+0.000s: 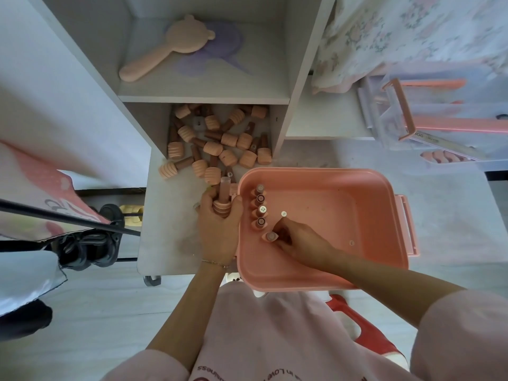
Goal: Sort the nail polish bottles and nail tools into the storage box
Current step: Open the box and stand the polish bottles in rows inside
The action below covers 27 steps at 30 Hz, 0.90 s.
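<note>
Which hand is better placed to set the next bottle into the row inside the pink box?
The right hand, probably. It is already inside the pink box, its fingers on the bottle at the near end of the row. The left hand is outside the box wall, gripping a spare bottle.

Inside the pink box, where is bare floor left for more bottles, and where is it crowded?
The pink plastic storage box has bare floor across its middle and right side, up to the latch wall. Crowded: the left wall, where a row of upright nail polish bottles stands and the right hand sets another. The left hand holds bottles outside.
</note>
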Tool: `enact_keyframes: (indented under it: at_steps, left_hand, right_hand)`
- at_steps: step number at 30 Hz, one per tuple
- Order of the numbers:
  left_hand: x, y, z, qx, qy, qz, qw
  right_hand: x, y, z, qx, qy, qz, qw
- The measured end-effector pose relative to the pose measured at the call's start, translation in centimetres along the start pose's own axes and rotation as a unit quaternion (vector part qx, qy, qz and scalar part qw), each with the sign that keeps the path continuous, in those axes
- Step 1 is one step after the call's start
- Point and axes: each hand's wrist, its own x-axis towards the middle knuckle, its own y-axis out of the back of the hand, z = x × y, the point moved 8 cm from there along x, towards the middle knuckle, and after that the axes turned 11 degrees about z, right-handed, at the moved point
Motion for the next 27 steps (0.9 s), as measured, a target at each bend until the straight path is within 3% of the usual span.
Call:
enact_keyframes:
  at_steps: [27]
  left_hand:
    - [-0.02, -0.02, -0.08, -0.007, 0.009, 0.001, 1.000]
  right_hand:
    - [0.61, -1.00, -0.58, 0.025, 0.009, 0.022, 0.999]
